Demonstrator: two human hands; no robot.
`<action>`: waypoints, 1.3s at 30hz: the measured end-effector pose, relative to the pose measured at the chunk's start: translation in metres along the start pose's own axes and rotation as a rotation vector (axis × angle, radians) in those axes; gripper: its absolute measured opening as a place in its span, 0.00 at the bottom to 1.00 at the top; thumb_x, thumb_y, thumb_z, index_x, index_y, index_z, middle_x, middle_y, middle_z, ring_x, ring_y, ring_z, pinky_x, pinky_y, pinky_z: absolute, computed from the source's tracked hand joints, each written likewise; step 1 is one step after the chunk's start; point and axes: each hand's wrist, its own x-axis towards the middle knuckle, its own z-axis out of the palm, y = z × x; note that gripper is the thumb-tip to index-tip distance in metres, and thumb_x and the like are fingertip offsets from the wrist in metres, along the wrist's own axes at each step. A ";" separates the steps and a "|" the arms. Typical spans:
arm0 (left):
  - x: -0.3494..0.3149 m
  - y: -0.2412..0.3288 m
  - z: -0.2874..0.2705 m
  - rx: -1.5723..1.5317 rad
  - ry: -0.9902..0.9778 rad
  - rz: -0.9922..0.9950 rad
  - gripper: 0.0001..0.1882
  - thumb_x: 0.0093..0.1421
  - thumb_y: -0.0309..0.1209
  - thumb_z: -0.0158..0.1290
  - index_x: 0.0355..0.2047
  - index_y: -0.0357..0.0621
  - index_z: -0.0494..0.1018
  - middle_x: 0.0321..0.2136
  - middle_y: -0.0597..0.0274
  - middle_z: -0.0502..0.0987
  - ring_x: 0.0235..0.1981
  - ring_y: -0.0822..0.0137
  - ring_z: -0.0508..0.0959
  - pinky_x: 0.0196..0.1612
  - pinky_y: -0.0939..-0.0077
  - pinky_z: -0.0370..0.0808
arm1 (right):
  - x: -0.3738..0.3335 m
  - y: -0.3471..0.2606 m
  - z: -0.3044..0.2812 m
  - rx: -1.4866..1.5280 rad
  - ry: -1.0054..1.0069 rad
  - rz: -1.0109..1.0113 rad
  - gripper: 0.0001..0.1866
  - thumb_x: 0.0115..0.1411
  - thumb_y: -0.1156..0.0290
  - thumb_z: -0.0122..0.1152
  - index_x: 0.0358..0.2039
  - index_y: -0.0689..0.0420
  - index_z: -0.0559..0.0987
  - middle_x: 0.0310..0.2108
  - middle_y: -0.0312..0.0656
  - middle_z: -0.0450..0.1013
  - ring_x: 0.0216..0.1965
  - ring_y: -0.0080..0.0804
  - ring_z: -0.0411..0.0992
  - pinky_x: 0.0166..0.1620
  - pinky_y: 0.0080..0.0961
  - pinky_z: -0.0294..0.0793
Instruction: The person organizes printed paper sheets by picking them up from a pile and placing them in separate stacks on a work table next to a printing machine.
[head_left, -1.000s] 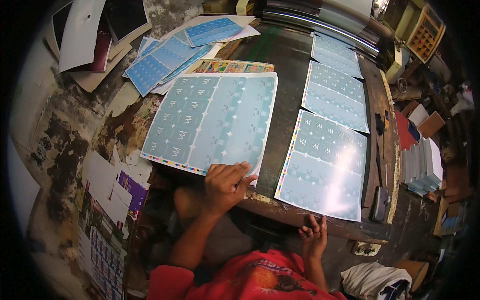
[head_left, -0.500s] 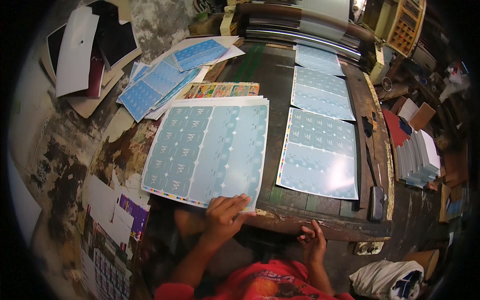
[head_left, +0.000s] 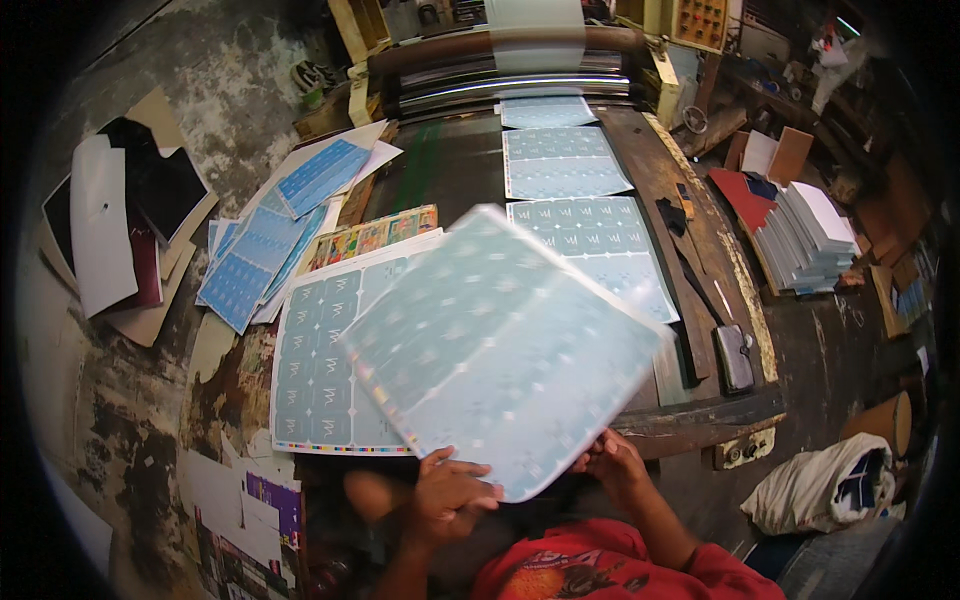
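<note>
A pale blue-green printed sheet (head_left: 510, 350), blurred by motion, is raised at an angle in front of me, its near corner low. My left hand (head_left: 458, 492) pinches its lower left edge, and my right hand (head_left: 613, 464) grips the lower right edge. Behind it, on the left, lies a stack of similar printed sheets (head_left: 312, 365), partly covered by the raised one. Several more printed sheets (head_left: 565, 162) run in a row along the dark delivery table (head_left: 445, 170); the raised sheet hides part of the nearest.
Rollers of a machine (head_left: 510, 85) cross the table's far end. Loose blue sheets (head_left: 255, 245) lie at the left beside a colourful printed strip (head_left: 370, 235). A dark block-shaped object (head_left: 735, 358) sits near the right edge. Beyond it stand stacked white paper (head_left: 805, 240) and a white sack (head_left: 825, 485).
A sheet has come up off the table area and is tilted between both hands. My right hand, formerly free, has taken its edge. The view has swung to the right.
</note>
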 end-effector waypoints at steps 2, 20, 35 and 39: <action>0.008 0.012 0.003 0.138 -0.103 -0.017 0.10 0.54 0.43 0.60 0.35 0.59 0.81 0.41 0.72 0.82 0.51 0.63 0.76 0.64 0.48 0.54 | 0.001 0.011 -0.004 0.066 0.119 0.001 0.31 0.61 0.59 0.57 0.59 0.64 0.64 0.44 0.46 0.73 0.43 0.30 0.71 0.51 0.31 0.70; 0.027 -0.022 -0.016 0.330 0.202 -0.340 0.17 0.63 0.39 0.54 0.45 0.39 0.78 0.47 0.56 0.79 0.55 0.50 0.74 0.61 0.54 0.62 | -0.018 0.053 -0.074 -0.038 0.261 0.245 0.33 0.66 0.44 0.45 0.50 0.67 0.69 0.34 0.54 0.76 0.31 0.39 0.76 0.41 0.36 0.76; 0.020 0.000 0.002 -0.008 0.129 -0.194 0.14 0.65 0.37 0.49 0.26 0.48 0.80 0.32 0.66 0.83 0.44 0.60 0.82 0.65 0.47 0.50 | -0.005 0.028 -0.034 0.086 0.371 -0.094 0.39 0.68 0.48 0.41 0.71 0.45 0.37 0.53 0.54 0.69 0.41 0.36 0.74 0.44 0.39 0.77; 0.021 0.013 0.001 0.007 -0.209 -0.131 0.14 0.63 0.45 0.53 0.28 0.53 0.81 0.35 0.73 0.83 0.55 0.61 0.76 0.68 0.44 0.44 | -0.011 0.023 -0.051 0.051 0.084 -0.058 0.29 0.64 0.57 0.53 0.59 0.63 0.63 0.47 0.48 0.72 0.41 0.35 0.74 0.40 0.33 0.76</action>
